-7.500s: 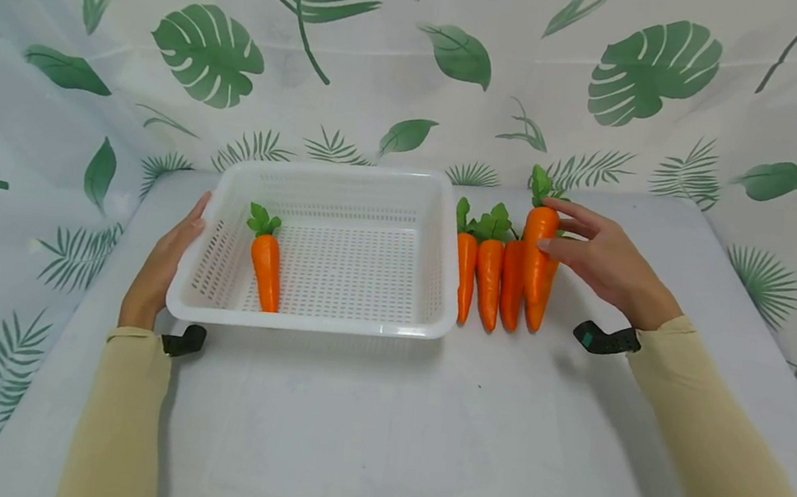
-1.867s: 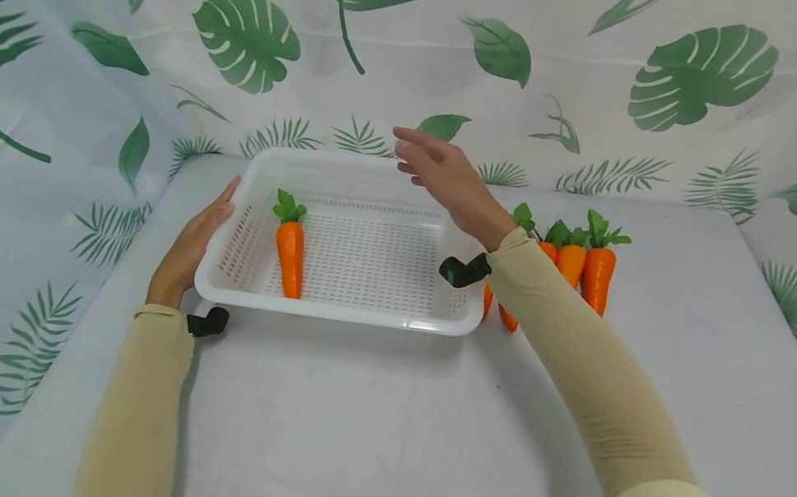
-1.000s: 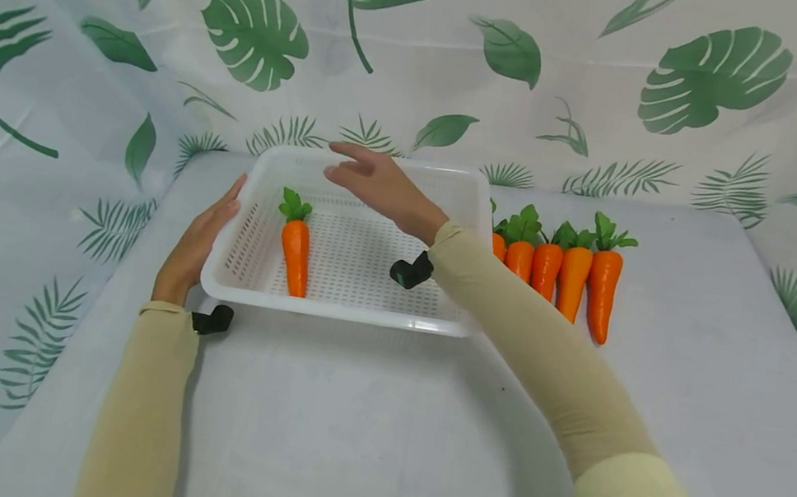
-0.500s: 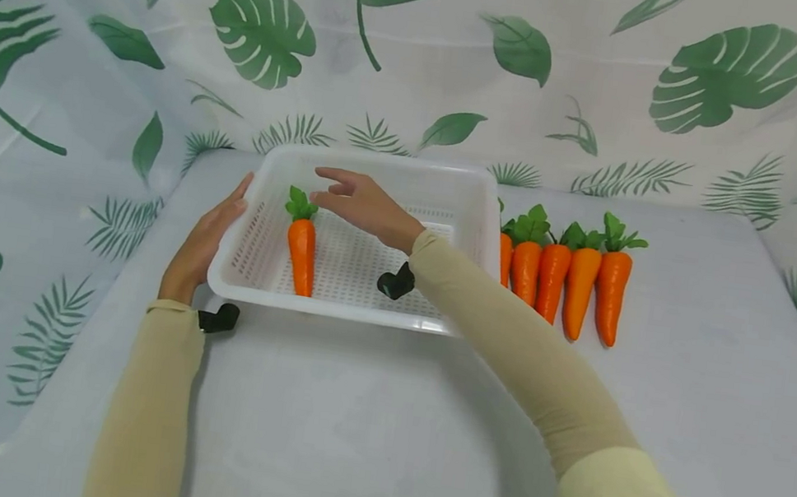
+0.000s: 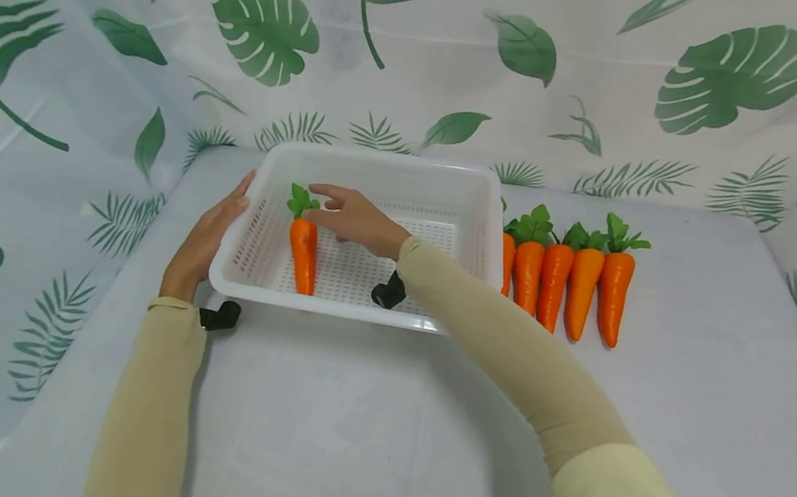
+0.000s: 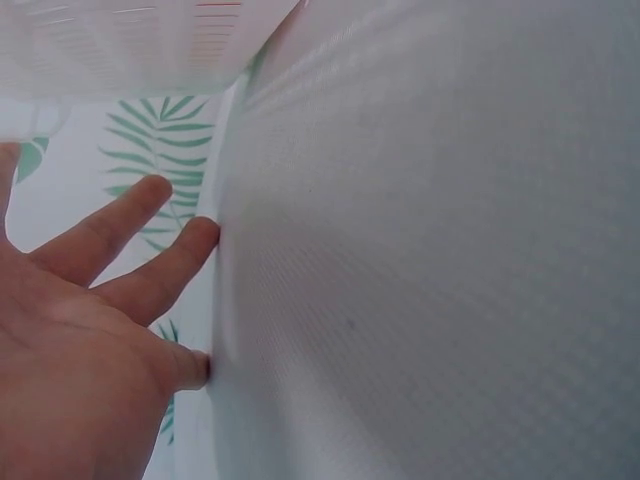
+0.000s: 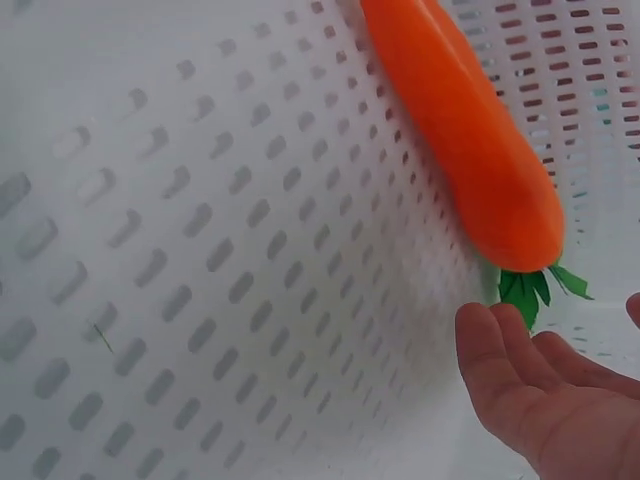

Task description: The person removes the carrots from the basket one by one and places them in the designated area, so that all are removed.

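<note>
A white perforated plastic basket (image 5: 390, 314) stands at the back of the table with one orange carrot (image 5: 303, 257) inside, its green leaves pointing away. My left hand (image 5: 201, 241) rests against the basket's left side, thumb along the rim; in the left wrist view its fingers (image 6: 170, 280) are spread and straight. Inside the basket my right hand (image 5: 357, 219) reaches over the carrot's leafy end, fingers extended and thumb near the top of the root. The right wrist view shows its fingertips (image 7: 480, 320) beside the green leaves (image 7: 525, 292), not closed round the carrot.
Several more carrots (image 5: 554, 284) lie side by side in a row right of the basket, leaves toward the back; the leftmost is partly hidden by the basket. A leaf-patterned cloth (image 5: 421, 61) hangs behind the white-covered table (image 5: 348, 416).
My right hand has let go of a carrot at the right end of the row, then moved left and down into the basket. The left hand stays at the basket's side. The head view has shifted slightly.
</note>
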Tool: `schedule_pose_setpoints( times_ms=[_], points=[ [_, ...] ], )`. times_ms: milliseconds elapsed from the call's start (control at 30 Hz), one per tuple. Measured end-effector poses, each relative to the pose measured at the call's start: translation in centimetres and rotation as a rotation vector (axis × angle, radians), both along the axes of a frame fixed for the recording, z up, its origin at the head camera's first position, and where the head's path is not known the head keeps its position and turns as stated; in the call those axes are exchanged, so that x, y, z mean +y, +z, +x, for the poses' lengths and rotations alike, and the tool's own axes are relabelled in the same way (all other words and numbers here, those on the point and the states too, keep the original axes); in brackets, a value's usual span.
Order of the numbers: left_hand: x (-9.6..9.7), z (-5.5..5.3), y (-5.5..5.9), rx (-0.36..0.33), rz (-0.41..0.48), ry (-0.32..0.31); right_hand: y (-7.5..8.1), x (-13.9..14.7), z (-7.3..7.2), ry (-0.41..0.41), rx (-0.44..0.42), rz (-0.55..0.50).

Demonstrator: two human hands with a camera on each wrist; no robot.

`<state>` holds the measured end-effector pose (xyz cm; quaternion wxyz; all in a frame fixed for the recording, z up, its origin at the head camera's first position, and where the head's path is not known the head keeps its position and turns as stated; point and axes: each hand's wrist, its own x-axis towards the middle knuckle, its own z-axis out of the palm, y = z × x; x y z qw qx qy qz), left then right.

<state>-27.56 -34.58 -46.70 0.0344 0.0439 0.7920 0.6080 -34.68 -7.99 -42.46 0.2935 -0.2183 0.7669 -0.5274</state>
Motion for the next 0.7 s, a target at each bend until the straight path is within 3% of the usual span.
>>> schedule_pose_setpoints(
  times_ms=[467,700],
  points=[
    [0.2,0.0,0.2,-0.009,-0.005,0.010,-1.3,-0.9,-0.1,0.031,-0.001,0.036],
    [0.3,0.1,0.1,-0.004,-0.009,0.016,-1.2,-1.3,0.3,0.058,0.032,0.074]
  ],
)
